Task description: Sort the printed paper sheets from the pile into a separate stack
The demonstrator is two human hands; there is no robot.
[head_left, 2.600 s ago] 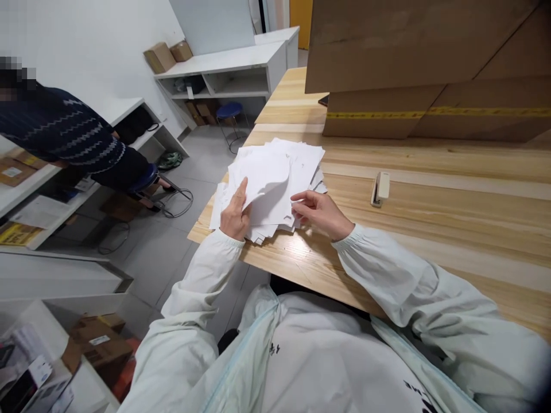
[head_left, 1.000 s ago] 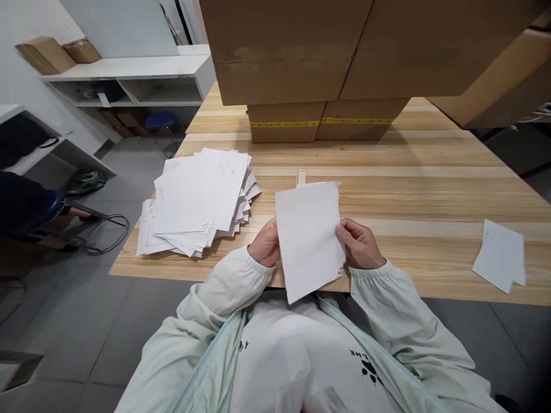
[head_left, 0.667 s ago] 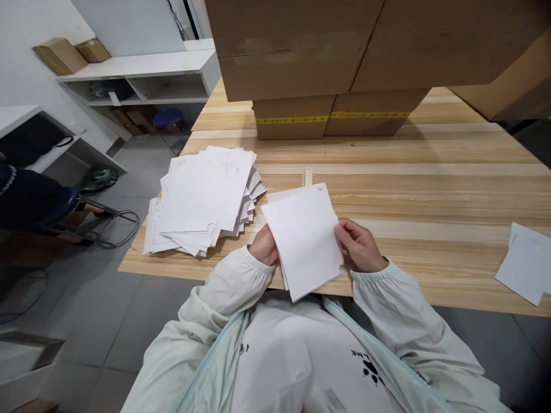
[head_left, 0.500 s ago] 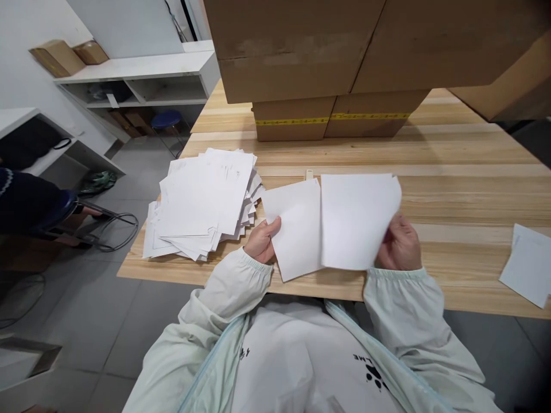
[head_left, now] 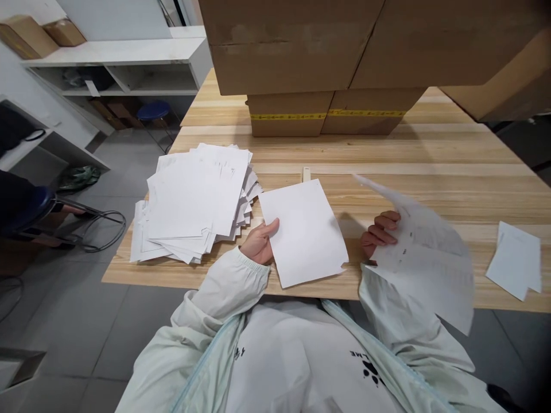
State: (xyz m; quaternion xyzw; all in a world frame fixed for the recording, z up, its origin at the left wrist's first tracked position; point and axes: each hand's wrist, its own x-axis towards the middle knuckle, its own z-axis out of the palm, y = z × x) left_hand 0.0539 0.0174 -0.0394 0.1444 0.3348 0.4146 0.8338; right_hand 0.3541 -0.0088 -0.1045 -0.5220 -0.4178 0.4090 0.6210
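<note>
Near the table's front edge, my left hand (head_left: 259, 242) grips white paper (head_left: 305, 232) by its left side, thumb on top. This paper is blank on its upper face, with a torn notch at the lower right corner. My right hand (head_left: 380, 234) has its fingers curled on a separate paper sheet (head_left: 430, 252), which is raised and bent over my right sleeve. Faint print shows on that sheet. Left of my left hand lies a messy pile of papers (head_left: 193, 198). Far to the right, a couple of smaller sheets (head_left: 514, 258) lie on the table.
Cardboard boxes (head_left: 288, 115) with yellow tape stand at the back of the wooden table (head_left: 451, 178), larger ones stacked on top. A small pale object (head_left: 306, 174) lies behind the held paper. Blue stools (head_left: 154, 110) and white shelves (head_left: 116, 53) are at left.
My right hand has turned over and swung its sheet to the right, away from the paper in my left hand. The left hand keeps its grip. The view has shifted slightly.
</note>
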